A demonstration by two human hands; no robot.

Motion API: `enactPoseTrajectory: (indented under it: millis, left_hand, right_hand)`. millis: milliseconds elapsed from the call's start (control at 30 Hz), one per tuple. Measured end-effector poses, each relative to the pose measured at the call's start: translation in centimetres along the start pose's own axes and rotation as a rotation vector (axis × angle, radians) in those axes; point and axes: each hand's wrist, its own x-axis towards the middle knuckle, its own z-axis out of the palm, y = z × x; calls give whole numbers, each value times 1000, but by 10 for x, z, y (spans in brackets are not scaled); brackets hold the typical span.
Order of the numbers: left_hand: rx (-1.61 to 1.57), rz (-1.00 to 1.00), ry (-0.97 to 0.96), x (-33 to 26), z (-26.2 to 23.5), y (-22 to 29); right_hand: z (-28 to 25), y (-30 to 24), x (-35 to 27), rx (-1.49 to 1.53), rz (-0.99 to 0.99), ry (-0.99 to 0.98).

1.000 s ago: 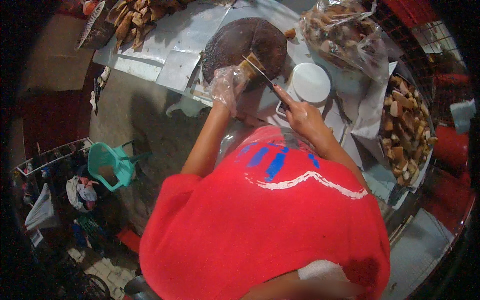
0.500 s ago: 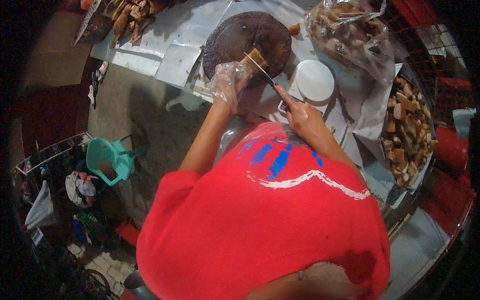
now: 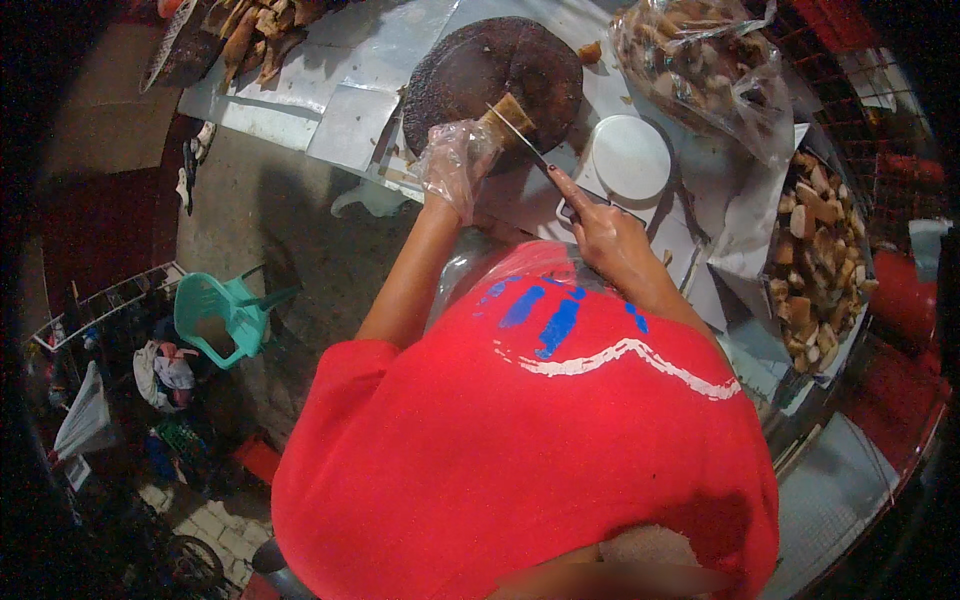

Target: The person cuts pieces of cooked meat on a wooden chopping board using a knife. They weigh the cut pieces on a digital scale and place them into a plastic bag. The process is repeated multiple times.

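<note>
My left hand (image 3: 458, 168), in a clear plastic glove, is closed around a brown chunk of food (image 3: 514, 108) over the near part of a round dark chopping board (image 3: 530, 60). The exact kind of food is hard to tell. My right hand (image 3: 610, 238) grips a knife (image 3: 527, 141), with the index finger stretched along its back. The thin blade lies across the chunk, its tip pointing far left. How deep the blade sits in the chunk cannot be made out.
Right of the board stands a kitchen scale with a round white plate (image 3: 630, 158). Beyond it lies a clear bag of food pieces (image 3: 690, 70). A lined box of brown chunks (image 3: 815, 260) stands at the right. Browned meat pieces (image 3: 262, 40) lie far left; a green plastic chair (image 3: 222, 318) stands below.
Very little differs. Both hands, the knife and the chunk keep almost the same place, and the whole view has shifted slightly.
</note>
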Motion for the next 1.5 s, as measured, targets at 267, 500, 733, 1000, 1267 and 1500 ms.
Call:
enactPoseTrajectory:
  millis: [267,500,733,1000,1267,1500]
  left_hand:
    - [-426,-214,23,0,9,-4]
    - [-473,-160,23,6,11,-2]
    - [-310,-25,72,0,12,-1]
    - [131,98,100,2,4,8]
    - [-111,98,-85,26,-10,-14]
    - [80,8,-329,42,-10,-16]
  right_hand:
    - [0,-4,8,26,-28,-19]
    - [-9,-11,17,-8,-35,-32]
    - [2,-12,68,29,-68,-23]
    - [10,-9,72,77,-85,-38]
    - [10,3,83,35,-96,-71]
    - [11,-2,134,107,-210,19]
